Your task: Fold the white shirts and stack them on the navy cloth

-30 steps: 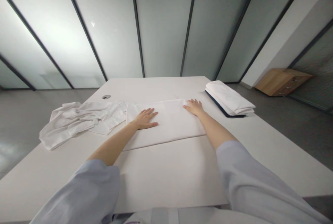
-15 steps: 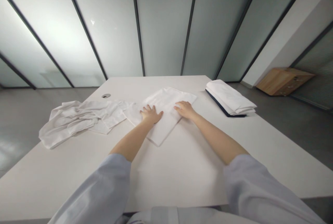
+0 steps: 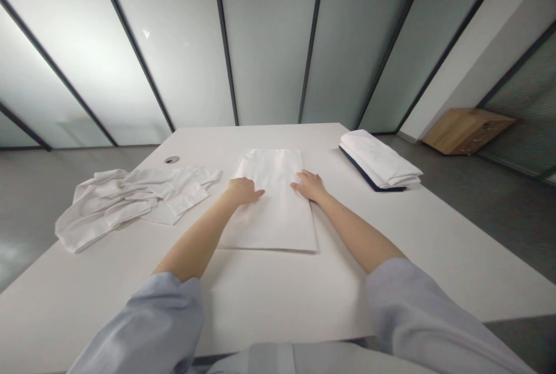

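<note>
A folded white cloth [image 3: 278, 220] lies flat on the white table in front of me, its near edge roughly straight across. At its left side, my left hand [image 3: 244, 190] rests with the fingers bent and close together on the cloth, the thumb pointing right over it. The tips of those fingers are partly hidden. Along the right edge, my right hand [image 3: 311, 186] lies with its fingers apart, palm down, touching the cloth. To the left is a crumpled white garment or cloth [image 3: 125, 197], apart from my left hand.
At the right edge of the table [image 3: 278, 299] sits a stack of folded white cloth [image 3: 377, 157] on a dark flat piece [image 3: 369, 177]. A round cable grommet [image 3: 171, 160] is at the back left. Beyond are frosted glass panels and a wooden cabinet [image 3: 467, 131].
The folded cloth has turned from a slanted position to lie square to me and is apart from the crumpled one. My left hand has moved slightly left, its fingers drawn together.
</note>
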Demonstrator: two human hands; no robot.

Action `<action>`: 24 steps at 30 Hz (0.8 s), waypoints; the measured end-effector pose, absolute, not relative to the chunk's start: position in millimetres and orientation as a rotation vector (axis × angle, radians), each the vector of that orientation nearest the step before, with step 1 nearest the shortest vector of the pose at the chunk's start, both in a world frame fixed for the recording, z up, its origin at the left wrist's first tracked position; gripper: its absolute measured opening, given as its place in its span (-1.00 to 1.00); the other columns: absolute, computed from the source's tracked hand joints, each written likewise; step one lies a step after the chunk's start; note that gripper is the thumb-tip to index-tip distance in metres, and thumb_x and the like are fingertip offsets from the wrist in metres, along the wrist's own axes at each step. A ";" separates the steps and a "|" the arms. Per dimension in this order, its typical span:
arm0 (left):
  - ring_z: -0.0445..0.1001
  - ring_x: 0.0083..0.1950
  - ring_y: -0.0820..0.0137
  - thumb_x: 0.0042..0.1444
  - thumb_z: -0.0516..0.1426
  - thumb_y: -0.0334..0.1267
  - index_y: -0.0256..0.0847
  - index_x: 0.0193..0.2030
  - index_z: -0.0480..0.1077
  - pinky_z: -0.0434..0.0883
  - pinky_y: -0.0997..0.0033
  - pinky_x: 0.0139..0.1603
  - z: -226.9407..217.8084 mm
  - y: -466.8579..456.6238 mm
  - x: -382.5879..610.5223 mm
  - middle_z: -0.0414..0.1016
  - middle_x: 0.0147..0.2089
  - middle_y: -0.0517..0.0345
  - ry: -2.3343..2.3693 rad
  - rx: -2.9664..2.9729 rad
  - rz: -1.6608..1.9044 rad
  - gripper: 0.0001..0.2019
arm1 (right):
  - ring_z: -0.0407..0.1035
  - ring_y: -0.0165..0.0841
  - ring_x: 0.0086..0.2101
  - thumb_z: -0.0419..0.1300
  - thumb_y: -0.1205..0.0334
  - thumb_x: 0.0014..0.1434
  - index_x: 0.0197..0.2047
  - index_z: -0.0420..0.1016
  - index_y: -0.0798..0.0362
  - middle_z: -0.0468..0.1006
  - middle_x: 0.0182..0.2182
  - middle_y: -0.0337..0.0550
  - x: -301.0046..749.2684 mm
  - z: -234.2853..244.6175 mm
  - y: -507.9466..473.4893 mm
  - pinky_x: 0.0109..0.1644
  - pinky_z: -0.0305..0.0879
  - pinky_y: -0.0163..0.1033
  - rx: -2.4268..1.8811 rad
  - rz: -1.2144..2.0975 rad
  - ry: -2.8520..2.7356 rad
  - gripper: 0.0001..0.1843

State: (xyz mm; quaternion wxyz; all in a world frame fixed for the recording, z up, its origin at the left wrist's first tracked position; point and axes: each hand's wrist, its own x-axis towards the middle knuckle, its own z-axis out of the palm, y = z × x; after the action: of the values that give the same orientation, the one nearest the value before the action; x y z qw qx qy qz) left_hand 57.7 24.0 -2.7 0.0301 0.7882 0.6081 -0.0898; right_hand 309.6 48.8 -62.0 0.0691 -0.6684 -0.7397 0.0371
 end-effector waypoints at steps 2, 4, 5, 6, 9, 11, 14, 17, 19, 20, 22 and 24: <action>0.46 0.05 0.10 0.17 -0.07 0.21 -0.18 -0.03 0.49 0.36 0.21 0.01 -4.5 26.3 44.9 0.55 -0.03 -0.10 1.798 2.483 -0.241 -0.43 | 0.17 -0.06 0.18 0.01 -0.19 0.22 0.20 0.30 0.11 0.28 0.21 0.14 309.7 -60.7 48.3 0.24 -0.01 0.04 -2.092 0.089 -2.124 -0.34; 0.46 0.06 0.18 0.21 -0.10 0.13 -0.13 0.08 0.42 0.34 0.27 0.03 -11.5 30.0 31.9 0.55 -0.03 -0.02 1.838 2.473 -0.079 -0.48 | 0.25 -0.04 0.11 0.01 -0.25 0.18 0.13 0.37 0.16 0.37 0.12 0.18 310.7 -59.5 47.1 0.18 0.06 0.02 -2.151 0.056 -2.044 -0.30; 0.46 0.06 0.21 0.24 -0.13 0.09 -0.12 0.13 0.38 0.34 0.29 0.03 -16.4 32.4 25.5 0.54 -0.01 0.00 1.913 2.439 0.045 -0.49 | 0.26 -0.03 0.08 0.00 -0.27 0.18 0.09 0.40 0.17 0.39 0.09 0.19 311.2 -58.8 46.3 0.16 0.08 0.01 -2.165 0.039 -2.021 -0.30; 0.45 0.07 0.23 0.26 -0.16 0.05 -0.12 0.17 0.34 0.34 0.30 0.03 -21.9 34.8 19.3 0.53 0.02 0.00 2.007 2.389 0.171 -0.49 | 0.27 -0.03 0.07 -0.01 -0.27 0.18 0.06 0.43 0.16 0.40 0.07 0.19 311.7 -58.0 45.3 0.15 0.08 0.02 -2.173 0.023 -2.006 -0.31; 0.37 0.16 0.16 0.26 -0.19 0.09 -0.16 0.19 0.31 0.31 0.22 0.08 -38.2 40.7 5.6 0.42 0.15 -0.08 2.225 2.225 0.345 -0.45 | 0.28 -0.02 0.05 -0.04 -0.23 0.21 -0.02 0.50 0.12 0.43 0.02 0.19 312.8 -55.3 42.1 0.12 0.10 0.04 -2.194 0.005 -1.976 -0.38; 0.30 0.22 0.06 0.22 -0.17 0.17 -0.20 0.14 0.36 0.25 0.10 0.14 -46.3 42.3 2.6 0.37 0.20 -0.15 2.245 2.185 0.259 -0.40 | 0.29 -0.01 0.03 -0.04 -0.17 0.22 -0.06 0.53 0.11 0.45 -0.01 0.19 313.3 -53.7 40.6 0.09 0.13 0.05 -2.223 0.039 -1.956 -0.43; 0.22 0.26 -0.04 0.20 -0.15 0.19 -0.24 0.09 0.39 0.17 -0.02 0.20 -52.3 41.6 5.9 0.33 0.23 -0.20 2.235 2.172 0.146 -0.38 | 0.31 -0.01 0.01 -0.01 -0.09 0.20 -0.11 0.54 0.10 0.46 -0.02 0.16 314.2 -52.7 40.1 0.08 0.16 0.04 -2.260 0.115 -1.926 -0.50; 0.21 0.29 0.00 0.21 -0.11 0.11 -0.25 0.10 0.36 0.19 0.05 0.21 -52.5 41.1 11.5 0.31 0.25 -0.17 2.190 2.165 0.170 -0.45 | 0.33 -0.06 0.01 0.02 -0.02 0.17 -0.10 0.52 0.07 0.48 -0.02 0.08 314.9 -53.4 41.2 0.06 0.20 -0.04 -2.223 0.195 -1.882 -0.58; 0.26 0.27 0.07 0.21 -0.07 0.04 -0.24 0.09 0.35 0.23 0.14 0.19 -51.0 42.2 14.0 0.35 0.22 -0.14 2.119 2.160 0.211 -0.52 | 0.37 -0.13 -0.02 0.02 0.03 0.18 -0.07 0.48 0.04 0.51 -0.04 0.01 315.1 -54.0 42.5 0.03 0.25 -0.13 -2.147 0.294 -1.841 -0.61; 0.29 0.25 0.10 0.21 -0.05 0.00 -0.25 0.08 0.34 0.25 0.18 0.18 -50.0 43.2 14.9 0.38 0.19 -0.14 2.083 2.140 0.239 -0.55 | 0.39 -0.17 -0.04 0.01 0.05 0.18 -0.06 0.46 0.04 0.53 -0.05 -0.01 315.1 -54.2 43.2 0.01 0.26 -0.18 -2.104 0.349 -1.816 -0.63; 0.36 0.20 0.15 0.21 -0.01 -0.06 -0.24 0.08 0.33 0.30 0.24 0.14 -48.0 45.4 16.8 0.43 0.14 -0.12 2.003 2.058 0.337 -0.60 | 0.41 -0.22 -0.06 0.01 0.07 0.18 -0.02 0.42 0.04 0.54 -0.06 -0.04 314.9 -54.2 44.5 -0.01 0.28 -0.23 -2.034 0.445 -1.747 -0.63; 0.43 0.13 0.21 0.22 0.00 -0.10 -0.21 0.15 0.27 0.36 0.28 0.08 -46.0 47.5 19.1 0.45 0.13 -0.08 1.879 1.885 0.503 -0.60 | 0.42 -0.24 -0.08 0.02 0.07 0.19 0.02 0.37 0.06 0.54 -0.07 -0.03 314.5 -54.1 45.4 -0.02 0.29 -0.25 -1.983 0.539 -1.656 -0.61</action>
State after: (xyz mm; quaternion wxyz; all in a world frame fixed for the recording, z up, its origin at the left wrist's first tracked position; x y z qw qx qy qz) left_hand 19.1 47.5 -46.0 0.2149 0.6796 0.6775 0.1815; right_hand 314.5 45.4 -54.1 0.2485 -0.7279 -0.6077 0.1980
